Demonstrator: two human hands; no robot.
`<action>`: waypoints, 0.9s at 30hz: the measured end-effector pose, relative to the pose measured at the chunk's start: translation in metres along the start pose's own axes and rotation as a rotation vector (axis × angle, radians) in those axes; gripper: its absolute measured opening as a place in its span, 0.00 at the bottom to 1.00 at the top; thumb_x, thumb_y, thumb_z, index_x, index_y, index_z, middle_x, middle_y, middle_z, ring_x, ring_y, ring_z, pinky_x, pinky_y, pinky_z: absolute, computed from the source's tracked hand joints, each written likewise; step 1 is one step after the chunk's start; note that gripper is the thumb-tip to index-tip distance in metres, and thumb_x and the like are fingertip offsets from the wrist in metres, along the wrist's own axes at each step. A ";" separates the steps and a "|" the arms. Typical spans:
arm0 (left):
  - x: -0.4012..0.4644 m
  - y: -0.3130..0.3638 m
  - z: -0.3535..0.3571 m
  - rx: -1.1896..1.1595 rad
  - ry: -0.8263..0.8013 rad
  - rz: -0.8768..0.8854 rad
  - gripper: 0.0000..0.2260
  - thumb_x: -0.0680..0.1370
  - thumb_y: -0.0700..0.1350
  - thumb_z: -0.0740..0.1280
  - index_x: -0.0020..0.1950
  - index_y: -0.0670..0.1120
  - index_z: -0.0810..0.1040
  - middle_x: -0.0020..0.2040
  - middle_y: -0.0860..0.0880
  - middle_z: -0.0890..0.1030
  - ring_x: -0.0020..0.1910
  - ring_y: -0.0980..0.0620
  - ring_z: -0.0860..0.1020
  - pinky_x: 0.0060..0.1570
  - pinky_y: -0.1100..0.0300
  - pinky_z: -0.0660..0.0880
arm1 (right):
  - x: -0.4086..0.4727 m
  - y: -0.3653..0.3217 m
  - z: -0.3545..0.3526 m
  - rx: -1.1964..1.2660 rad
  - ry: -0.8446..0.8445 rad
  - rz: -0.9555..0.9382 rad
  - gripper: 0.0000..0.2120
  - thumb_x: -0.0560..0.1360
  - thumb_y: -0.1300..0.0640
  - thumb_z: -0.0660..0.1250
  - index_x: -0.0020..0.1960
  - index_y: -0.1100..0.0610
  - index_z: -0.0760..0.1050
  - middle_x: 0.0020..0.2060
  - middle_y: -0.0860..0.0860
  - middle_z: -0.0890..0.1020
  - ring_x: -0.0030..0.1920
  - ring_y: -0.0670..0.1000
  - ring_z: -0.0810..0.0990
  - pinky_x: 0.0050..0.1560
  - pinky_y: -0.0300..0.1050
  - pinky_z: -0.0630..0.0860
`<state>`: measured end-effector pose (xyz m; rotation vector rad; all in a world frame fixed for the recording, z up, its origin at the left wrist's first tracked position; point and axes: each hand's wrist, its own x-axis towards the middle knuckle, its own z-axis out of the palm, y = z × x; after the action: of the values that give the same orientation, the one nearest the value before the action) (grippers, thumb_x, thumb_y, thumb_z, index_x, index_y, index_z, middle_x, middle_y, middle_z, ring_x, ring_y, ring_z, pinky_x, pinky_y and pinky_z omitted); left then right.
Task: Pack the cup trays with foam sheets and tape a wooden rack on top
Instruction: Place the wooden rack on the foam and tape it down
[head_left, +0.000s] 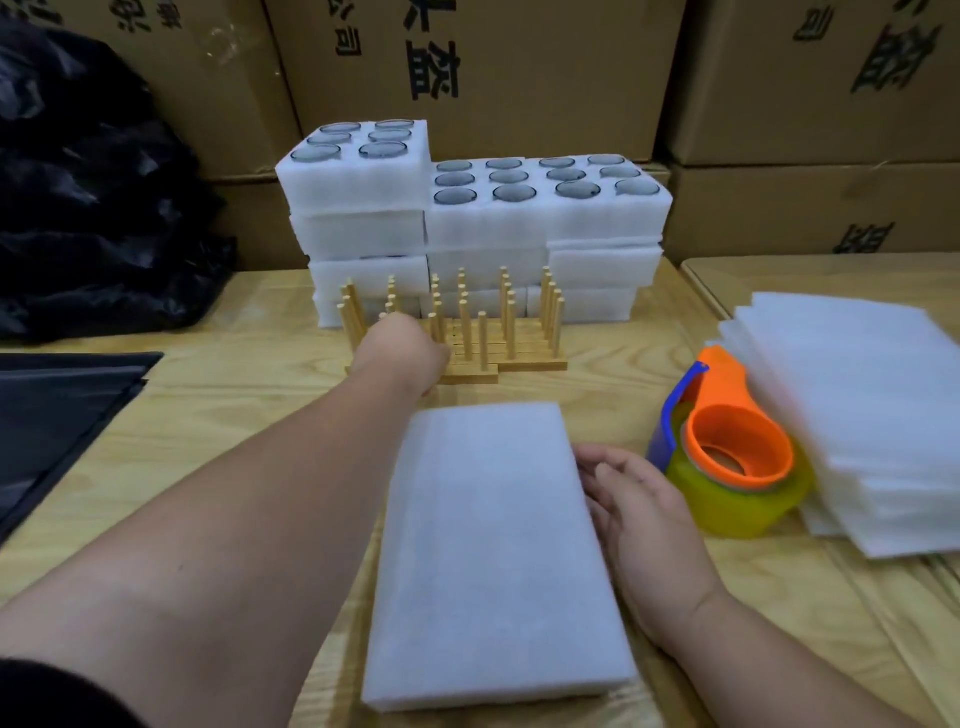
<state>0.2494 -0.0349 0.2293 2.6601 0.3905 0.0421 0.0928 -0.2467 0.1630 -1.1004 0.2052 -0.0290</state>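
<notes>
Head cam: my left hand (402, 348) fingers curled on wooden rack (470, 332); right hand (641, 512) fingers straight against foam-covered tray (488, 561).

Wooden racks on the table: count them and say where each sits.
2, maybe more hidden: front wooden rack under the left hand, rear wooden rack just behind, overlapping, before the cup trays.
</notes>
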 end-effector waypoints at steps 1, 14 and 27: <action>-0.001 -0.001 0.002 0.000 0.013 0.009 0.14 0.79 0.50 0.66 0.38 0.44 0.82 0.35 0.46 0.83 0.38 0.45 0.81 0.33 0.57 0.70 | 0.000 -0.001 0.000 -0.004 -0.001 -0.001 0.13 0.84 0.67 0.56 0.51 0.62 0.80 0.49 0.57 0.88 0.50 0.51 0.87 0.48 0.42 0.81; -0.049 -0.003 -0.060 -0.395 0.264 0.224 0.11 0.83 0.52 0.61 0.48 0.50 0.79 0.41 0.50 0.83 0.41 0.45 0.82 0.40 0.52 0.78 | -0.005 -0.009 0.001 0.029 -0.020 0.008 0.13 0.82 0.68 0.57 0.49 0.62 0.80 0.48 0.56 0.88 0.51 0.51 0.87 0.52 0.45 0.80; -0.140 0.025 -0.090 -0.017 -0.049 0.527 0.09 0.84 0.51 0.59 0.50 0.54 0.79 0.43 0.53 0.83 0.43 0.51 0.81 0.45 0.51 0.79 | -0.006 -0.009 0.001 0.044 -0.002 0.012 0.11 0.82 0.66 0.58 0.51 0.67 0.79 0.50 0.60 0.87 0.52 0.54 0.86 0.53 0.46 0.81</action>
<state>0.1132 -0.0569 0.3263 2.6656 -0.3320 0.1402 0.0879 -0.2494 0.1722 -1.0549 0.2080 -0.0215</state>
